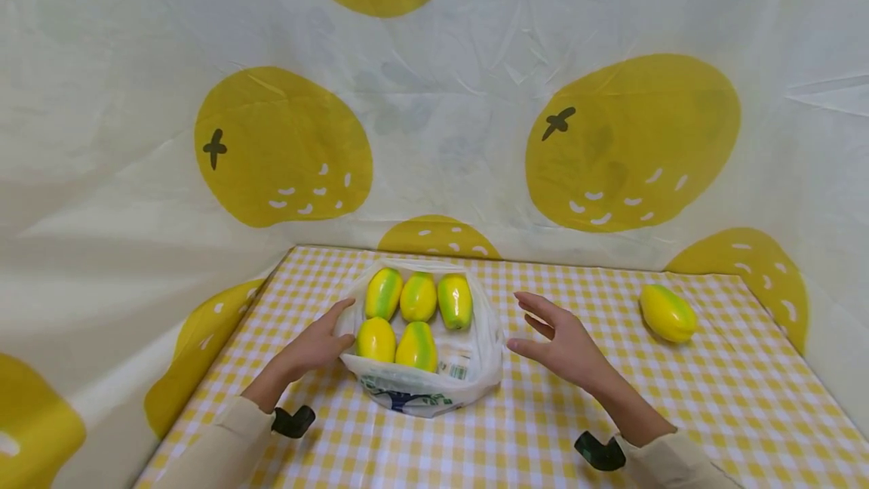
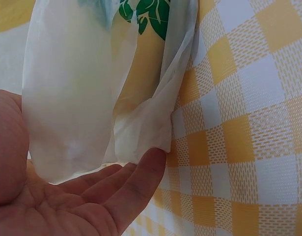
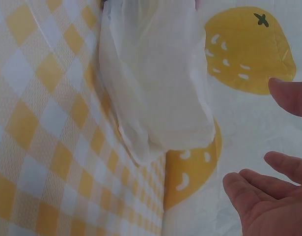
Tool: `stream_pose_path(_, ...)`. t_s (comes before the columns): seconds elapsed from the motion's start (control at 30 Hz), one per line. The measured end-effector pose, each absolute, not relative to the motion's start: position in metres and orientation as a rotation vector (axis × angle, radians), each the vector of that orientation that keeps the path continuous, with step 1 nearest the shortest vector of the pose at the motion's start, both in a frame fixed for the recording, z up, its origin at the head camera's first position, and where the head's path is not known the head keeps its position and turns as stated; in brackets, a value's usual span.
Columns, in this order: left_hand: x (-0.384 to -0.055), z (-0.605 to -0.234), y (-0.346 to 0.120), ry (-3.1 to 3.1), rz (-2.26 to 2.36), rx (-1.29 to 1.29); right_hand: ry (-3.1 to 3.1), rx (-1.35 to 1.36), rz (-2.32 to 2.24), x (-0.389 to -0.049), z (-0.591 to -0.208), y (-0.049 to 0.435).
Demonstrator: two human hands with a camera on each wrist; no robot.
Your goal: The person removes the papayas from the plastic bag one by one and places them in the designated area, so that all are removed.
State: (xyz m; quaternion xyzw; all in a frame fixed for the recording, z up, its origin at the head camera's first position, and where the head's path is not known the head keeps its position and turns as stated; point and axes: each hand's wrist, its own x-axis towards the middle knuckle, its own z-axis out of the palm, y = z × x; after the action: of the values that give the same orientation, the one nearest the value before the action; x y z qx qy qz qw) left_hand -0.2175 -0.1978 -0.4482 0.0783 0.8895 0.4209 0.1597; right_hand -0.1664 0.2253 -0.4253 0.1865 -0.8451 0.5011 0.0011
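A white plastic bag (image 1: 485, 376) stands with its mouth spread wide, and several glossy yellow oval fruits with green stripes, such as one fruit (image 1: 456, 300), lie inside. At the bag's left side is my left hand (image 1: 308, 345), thumb near the rim. In the left wrist view its fingers (image 2: 141, 184) extend along the bag's lower side and appear to touch it. My right hand (image 1: 566, 342) hovers to the right of the bag, apart from it, holding nothing, its fingers spread and gently bent. Another yellow-green fruit (image 1: 668, 313) lies on the table farther right.
A yellow-and-white checked cloth (image 1: 570, 451) covers the table. Behind it and at the sides hangs a white sheet (image 1: 448, 119) printed with large yellow fruits. Dark bands with mounts (image 1: 294, 422) sit at both wrists.
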Motion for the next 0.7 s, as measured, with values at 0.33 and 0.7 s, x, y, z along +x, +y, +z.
stream_pose_path(0.33,-0.216,-0.449,-0.198,2.549,1.195,0.212,-2.622,0.625,1.651,-0.167,-0.431,0.198)
stream_pose_path(0.7,-0.216,-0.448,-0.197,2.547,1.216,0.212,-2.609,0.605,1.785,-0.165,-0.429,0.164)
